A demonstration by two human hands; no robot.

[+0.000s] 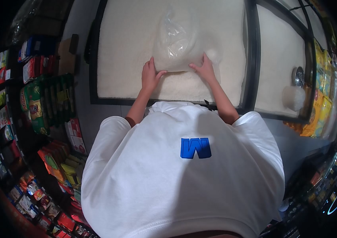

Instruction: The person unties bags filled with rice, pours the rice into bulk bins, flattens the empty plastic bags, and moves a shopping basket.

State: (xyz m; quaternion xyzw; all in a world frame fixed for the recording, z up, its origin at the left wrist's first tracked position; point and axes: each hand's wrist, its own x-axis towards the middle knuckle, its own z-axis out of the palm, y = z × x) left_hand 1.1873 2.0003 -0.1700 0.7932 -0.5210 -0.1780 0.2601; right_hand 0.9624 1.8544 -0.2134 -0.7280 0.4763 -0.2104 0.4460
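Note:
A clear plastic bag (176, 43) lies over a large bin (93, 71) of white, rice-like grains (128, 35). My left hand (150, 77) holds the bag's near left edge, thumb turned inward. At the near right edge my right hand (206, 70) grips the same bag, its index finger stretched along the side. The bag's near edge spans between both hands, just above the grains. A pale rounded shape (213, 53) shows beside the right fingers; I cannot make out what it is.
A dark frame divider (252, 55) separates a second grain bin on the right, holding a translucent tub (293, 98) and a shiny metal bowl (298, 76). Green packets (33, 103) and other packaged goods fill shelves at left. Yellow bags (319, 107) stand at right.

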